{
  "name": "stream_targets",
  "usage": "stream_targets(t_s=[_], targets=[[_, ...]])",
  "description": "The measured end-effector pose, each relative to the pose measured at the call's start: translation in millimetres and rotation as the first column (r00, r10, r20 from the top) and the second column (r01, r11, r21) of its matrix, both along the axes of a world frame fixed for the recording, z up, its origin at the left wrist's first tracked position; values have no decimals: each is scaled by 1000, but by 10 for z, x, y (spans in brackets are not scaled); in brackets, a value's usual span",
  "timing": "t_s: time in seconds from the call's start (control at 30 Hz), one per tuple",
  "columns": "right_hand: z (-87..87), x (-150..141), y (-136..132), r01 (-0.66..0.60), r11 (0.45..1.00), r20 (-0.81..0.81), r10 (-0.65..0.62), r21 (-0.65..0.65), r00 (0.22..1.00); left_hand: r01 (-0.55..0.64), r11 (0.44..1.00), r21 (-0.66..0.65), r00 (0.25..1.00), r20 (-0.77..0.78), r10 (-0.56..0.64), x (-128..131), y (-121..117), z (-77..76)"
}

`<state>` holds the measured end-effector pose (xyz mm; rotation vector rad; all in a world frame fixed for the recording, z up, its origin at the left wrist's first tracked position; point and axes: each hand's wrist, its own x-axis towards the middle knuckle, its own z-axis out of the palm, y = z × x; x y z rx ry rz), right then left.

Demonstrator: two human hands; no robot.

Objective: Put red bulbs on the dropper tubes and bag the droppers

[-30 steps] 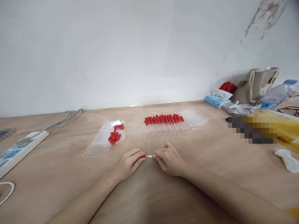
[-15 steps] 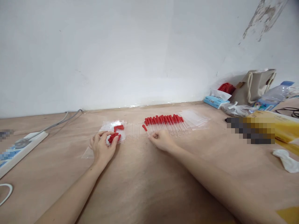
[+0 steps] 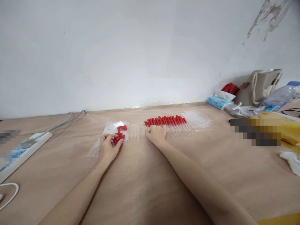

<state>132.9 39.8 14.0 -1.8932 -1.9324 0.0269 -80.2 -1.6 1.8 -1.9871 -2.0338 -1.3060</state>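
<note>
My left hand [image 3: 109,148] is closed at a small pile of red rubber bulbs [image 3: 118,137], with thumb and fingers around some of them. The pile lies on a clear plastic bag [image 3: 96,149], and more red bulbs [image 3: 122,128] lie just behind. To the right, several bare thin glass tubes [image 3: 135,132] stand side by side in a row. My right hand [image 3: 156,134] lies over the left end of a row of red-bulbed droppers [image 3: 173,121]. Its thumb and outer finger are apart; the other fingers are partly hidden against the tubes.
Flat clear bags [image 3: 198,119] lie right of the droppers. Farther right are a blue tissue pack [image 3: 219,102], a tote bag [image 3: 264,82], a plastic bottle [image 3: 280,97], a yellow package [image 3: 269,125] and a crumpled tissue [image 3: 290,161]. A power strip [image 3: 25,153] with a grey cable is at left.
The dropper my right hand held apart now lies at the row's left end, and that hand has moved over the row. My left hand stays at the red bulbs; the view has shifted slightly.
</note>
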Motion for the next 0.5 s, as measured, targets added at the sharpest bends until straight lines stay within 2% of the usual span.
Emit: stream_targets(t_s=[0.17,0.5], targets=[[2,-122,-51,-34,999,-29,33,-15,999,26,1000,-7,999,-42,-26,51,8,7],[101,-259,-18,-1,983,-48,-8,-181,999,117,991,-66,993,24,-116,209,-84,23]])
